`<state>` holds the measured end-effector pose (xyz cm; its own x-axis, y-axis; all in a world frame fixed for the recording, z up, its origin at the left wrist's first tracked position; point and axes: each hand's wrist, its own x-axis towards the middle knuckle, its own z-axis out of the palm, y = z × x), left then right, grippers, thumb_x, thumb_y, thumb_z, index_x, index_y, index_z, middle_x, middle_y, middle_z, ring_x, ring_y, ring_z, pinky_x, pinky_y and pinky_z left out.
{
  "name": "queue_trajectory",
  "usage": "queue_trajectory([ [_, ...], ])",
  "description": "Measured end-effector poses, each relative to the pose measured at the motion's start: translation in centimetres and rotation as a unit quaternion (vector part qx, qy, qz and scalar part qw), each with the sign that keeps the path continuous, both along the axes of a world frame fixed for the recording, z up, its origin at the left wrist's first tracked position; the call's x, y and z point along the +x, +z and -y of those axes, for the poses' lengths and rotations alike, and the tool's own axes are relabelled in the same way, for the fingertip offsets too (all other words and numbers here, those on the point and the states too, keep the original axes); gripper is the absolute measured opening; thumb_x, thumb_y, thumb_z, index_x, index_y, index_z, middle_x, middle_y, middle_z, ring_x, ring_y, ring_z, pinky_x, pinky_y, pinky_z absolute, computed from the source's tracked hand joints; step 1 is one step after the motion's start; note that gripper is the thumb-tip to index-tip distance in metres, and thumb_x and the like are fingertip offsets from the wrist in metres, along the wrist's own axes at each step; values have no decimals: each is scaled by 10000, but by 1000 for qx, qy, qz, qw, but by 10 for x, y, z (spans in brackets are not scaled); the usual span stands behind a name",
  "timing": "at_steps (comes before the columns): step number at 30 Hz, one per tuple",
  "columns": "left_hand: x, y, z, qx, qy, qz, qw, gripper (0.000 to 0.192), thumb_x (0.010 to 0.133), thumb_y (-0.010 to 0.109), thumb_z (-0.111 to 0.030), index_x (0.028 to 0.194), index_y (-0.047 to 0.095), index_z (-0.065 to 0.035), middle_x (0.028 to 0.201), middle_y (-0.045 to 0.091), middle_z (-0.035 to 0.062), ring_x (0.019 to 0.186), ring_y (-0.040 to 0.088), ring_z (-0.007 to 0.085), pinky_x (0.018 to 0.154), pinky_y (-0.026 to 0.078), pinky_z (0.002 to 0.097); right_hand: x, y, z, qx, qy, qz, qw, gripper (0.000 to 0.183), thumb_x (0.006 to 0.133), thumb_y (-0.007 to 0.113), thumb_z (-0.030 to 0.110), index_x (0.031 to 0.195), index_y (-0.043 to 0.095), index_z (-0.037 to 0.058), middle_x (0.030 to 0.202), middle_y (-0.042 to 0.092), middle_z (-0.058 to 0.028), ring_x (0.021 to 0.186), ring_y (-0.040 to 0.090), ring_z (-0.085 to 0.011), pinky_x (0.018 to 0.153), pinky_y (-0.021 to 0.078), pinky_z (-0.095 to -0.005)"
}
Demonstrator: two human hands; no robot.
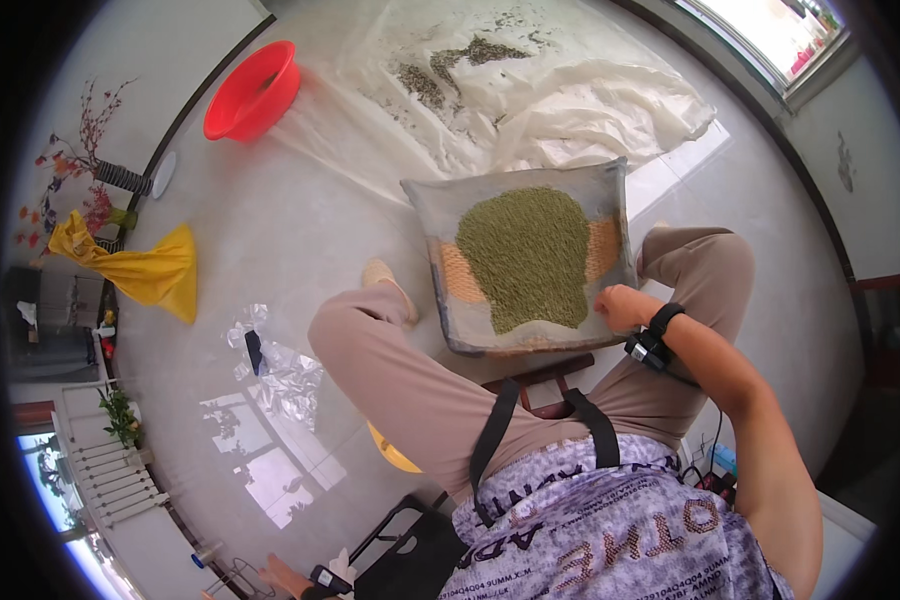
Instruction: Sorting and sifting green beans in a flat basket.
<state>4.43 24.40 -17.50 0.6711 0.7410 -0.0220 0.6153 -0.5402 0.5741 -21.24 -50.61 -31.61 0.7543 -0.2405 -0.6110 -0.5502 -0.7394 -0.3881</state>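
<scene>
In front of me, between my knees, a square shallow winnowing basket (461,330) with worn grey sides holds a broad heap of small green seeds (525,255). Tan woven patches show on both sides of the heap. My right hand (626,307) is over the basket's near right part, beside the heap, with its fingers curled; whether anything is pinched in them is hidden. Down at the lower left, my left hand (283,576) reaches out away from the basket, its fingers apart and nothing seen in them. It is close to a thin wire rack (236,581) and a black chair (412,555).
Beyond the basket, a pale plastic sheet (592,112) carries scattered dark debris (450,64). A red basin (251,94) stands at its left. Farther left are a yellow bag (150,262) and crumpled silvery film (289,382). A dark wooden stool (551,409) is beneath me.
</scene>
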Motion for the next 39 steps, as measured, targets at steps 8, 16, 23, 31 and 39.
queue_trajectory([
  [8, 95, 100, 393, -771, -331, -82, 538, 428, 954, 505, -147, 1332, 395, 20, 1374, 412, 251, 1331, 372, 356, 1090, 337, 477, 57, -31, 29, 196, -226, 164, 940, 185, 751, 612, 83, 873, 693, -30, 775, 691, -151, 686, 663, -247, 629, 521, -342],
  [16, 77, -3, 660, -666, -407, -225, 584, 294, 910, 587, -102, 1164, 476, -4, 1162, 531, 160, 1117, 519, 275, 948, 424, 378, 64, -150, -14, 199, -462, 46, 863, 93, 729, 634, 30, 796, 688, -6, 693, 669, -84, 599, 618, -140, 570, 507, -300],
  [23, 85, -75, 684, -559, -387, -287, 675, 286, 852, 644, -112, 1094, 552, 8, 996, 577, 71, 909, 564, 163, 784, 456, 305, 46, -225, -61, 138, -464, 18, 875, 185, 728, 676, 69, 908, 700, 32, 826, 702, -102, 802, 666, -223, 748, 520, -339],
  [31, 117, -73, 714, -552, -455, -176, 677, 291, 875, 620, -120, 1114, 540, 25, 1074, 562, 113, 1023, 534, 208, 881, 418, 327, 70, -241, -73, 39, -490, -24, 870, 206, 718, 727, 126, 907, 705, 47, 888, 704, -153, 864, 669, -325, 798, 526, -405],
  [39, 116, -72, 717, -590, -472, -183, 629, 349, 921, 579, -126, 1192, 474, 66, 1203, 507, 173, 1144, 485, 256, 986, 384, 350, 72, -248, -80, -9, -467, -47, 883, 132, 777, 670, 159, 868, 700, 69, 860, 688, -167, 839, 659, -336, 785, 525, -405],
])
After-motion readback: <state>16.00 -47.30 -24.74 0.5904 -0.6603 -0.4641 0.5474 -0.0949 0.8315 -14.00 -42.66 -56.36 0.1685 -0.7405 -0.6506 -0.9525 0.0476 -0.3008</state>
